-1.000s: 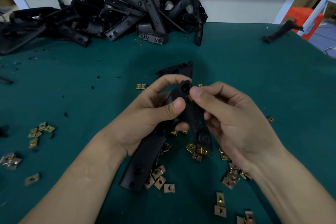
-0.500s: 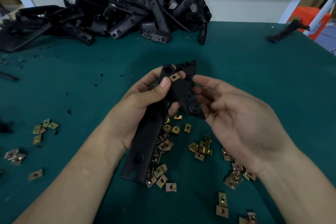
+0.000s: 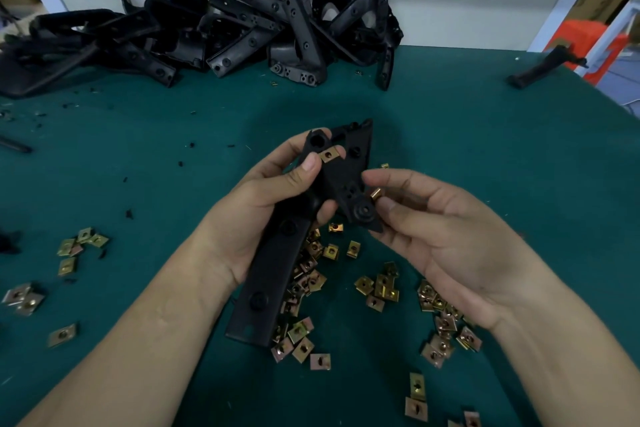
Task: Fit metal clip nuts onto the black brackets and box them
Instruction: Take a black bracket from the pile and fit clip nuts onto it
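Holding: left hand (image 3: 263, 215), fingers curled round the black bracket (image 3: 277, 270).
Fitted: one clip nut (image 3: 329, 155), beside the left thumb tip.
Pinched: second clip nut (image 3: 375, 192), between right hand (image 3: 450, 239) thumb and fingertip — just beside the bracket.
Left: bracket pile (image 3: 242, 31) far beyond the fingers — boxing apparently not begun.

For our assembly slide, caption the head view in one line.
Left hand grips a black bracket bearing one clip nut; right hand pinches a second nut beside it.
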Action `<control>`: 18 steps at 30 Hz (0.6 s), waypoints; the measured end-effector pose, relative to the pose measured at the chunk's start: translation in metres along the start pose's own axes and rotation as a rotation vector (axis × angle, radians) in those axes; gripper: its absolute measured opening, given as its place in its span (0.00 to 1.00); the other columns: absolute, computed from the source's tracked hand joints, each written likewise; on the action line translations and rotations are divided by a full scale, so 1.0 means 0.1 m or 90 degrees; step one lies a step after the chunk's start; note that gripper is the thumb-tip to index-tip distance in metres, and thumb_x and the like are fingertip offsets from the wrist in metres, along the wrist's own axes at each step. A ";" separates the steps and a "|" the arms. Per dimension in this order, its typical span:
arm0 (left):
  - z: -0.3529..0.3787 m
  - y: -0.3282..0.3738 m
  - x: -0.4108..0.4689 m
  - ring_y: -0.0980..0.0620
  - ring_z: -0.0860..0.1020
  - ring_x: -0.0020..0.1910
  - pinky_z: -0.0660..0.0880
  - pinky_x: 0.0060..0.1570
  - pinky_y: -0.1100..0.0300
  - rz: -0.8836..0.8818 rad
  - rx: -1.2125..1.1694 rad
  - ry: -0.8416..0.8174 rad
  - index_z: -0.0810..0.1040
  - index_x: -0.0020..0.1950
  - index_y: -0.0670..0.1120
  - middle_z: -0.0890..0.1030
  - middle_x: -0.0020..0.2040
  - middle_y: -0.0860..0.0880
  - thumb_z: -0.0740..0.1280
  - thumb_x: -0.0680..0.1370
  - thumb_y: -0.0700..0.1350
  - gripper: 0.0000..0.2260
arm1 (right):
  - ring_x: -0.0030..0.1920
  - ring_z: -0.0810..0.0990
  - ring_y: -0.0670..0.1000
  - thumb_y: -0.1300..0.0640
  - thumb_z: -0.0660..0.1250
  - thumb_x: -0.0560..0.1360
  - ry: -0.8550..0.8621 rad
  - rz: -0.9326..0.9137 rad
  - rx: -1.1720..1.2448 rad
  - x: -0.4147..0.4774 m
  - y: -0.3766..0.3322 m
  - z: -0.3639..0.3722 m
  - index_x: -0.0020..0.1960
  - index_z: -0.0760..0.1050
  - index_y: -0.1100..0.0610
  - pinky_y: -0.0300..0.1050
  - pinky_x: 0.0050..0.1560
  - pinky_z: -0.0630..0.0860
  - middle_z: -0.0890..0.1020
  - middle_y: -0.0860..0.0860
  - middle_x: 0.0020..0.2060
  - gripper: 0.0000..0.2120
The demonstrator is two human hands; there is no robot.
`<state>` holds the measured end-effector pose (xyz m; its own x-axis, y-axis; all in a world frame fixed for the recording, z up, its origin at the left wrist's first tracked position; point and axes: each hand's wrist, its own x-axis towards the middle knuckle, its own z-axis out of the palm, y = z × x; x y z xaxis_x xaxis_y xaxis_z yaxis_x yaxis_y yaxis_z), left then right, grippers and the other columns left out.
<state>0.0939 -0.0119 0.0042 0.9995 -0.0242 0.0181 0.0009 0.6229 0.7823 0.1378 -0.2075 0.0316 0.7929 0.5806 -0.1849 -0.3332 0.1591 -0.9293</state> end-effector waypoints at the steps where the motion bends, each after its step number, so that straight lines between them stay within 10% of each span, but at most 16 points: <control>1: 0.00 0.00 0.00 0.52 0.84 0.46 0.81 0.39 0.63 -0.001 -0.001 0.000 0.80 0.60 0.48 0.85 0.53 0.50 0.70 0.75 0.43 0.14 | 0.49 0.85 0.51 0.63 0.68 0.69 -0.003 -0.005 -0.020 0.00 0.00 0.00 0.49 0.86 0.57 0.43 0.54 0.82 0.86 0.56 0.47 0.12; 18: -0.03 -0.02 -0.02 0.53 0.83 0.50 0.81 0.48 0.61 0.013 0.025 -0.094 0.82 0.63 0.56 0.85 0.55 0.51 0.69 0.78 0.42 0.15 | 0.42 0.87 0.51 0.57 0.73 0.68 0.031 0.018 0.106 -0.02 0.05 0.12 0.47 0.83 0.59 0.39 0.43 0.82 0.87 0.57 0.47 0.10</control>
<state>0.0925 -0.0106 0.0006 0.9840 -0.1285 0.1233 -0.0234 0.5932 0.8047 0.1288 -0.1980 0.0312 0.8043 0.5482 -0.2294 -0.4325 0.2754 -0.8585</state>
